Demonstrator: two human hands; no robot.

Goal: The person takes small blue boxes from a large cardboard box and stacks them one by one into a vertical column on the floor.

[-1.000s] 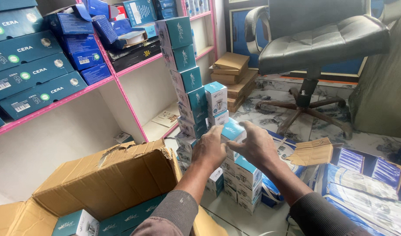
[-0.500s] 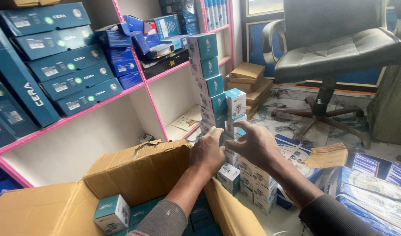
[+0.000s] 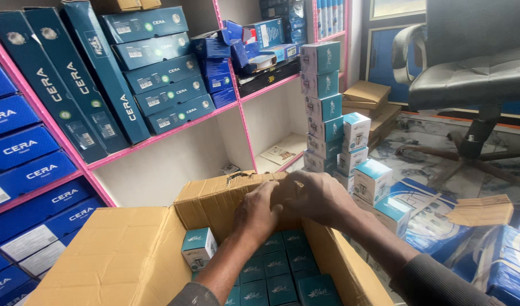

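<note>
**Both hands down inside the open carton of teal boxes**

The person's left hand [image 3: 259, 211] and right hand [image 3: 315, 195] meet over the far end of a large open cardboard carton [image 3: 124, 255], right against its far wall. The fingers of both curl downward and inward, pressed close together; whether either grip has actually closed on a box I cannot tell, since the palms and fingertips are hidden behind the backs of the hands.

Below the wrists the carton holds small teal boxes [image 3: 277, 272] packed flat in tight rows, tops up, which likely lets them fill the space without shifting. One more small teal box [image 3: 198, 248] stands upright and alone at the left inner wall of the carton, apart from the rows (it sits higher than the rest, so it is not packed in).

Just beyond the carton's right edge, on the floor, rises a tall stack of the same teal boxes [image 3: 322, 102], with shorter stacks [image 3: 364, 164] stepped down beside it, near the hands.

Pink-edged shelving [image 3: 158, 148] runs along the left, carrying long dark blue cartons [image 3: 152, 73]. A black office chair [image 3: 475, 79] stands at the far right of the floor.
</note>
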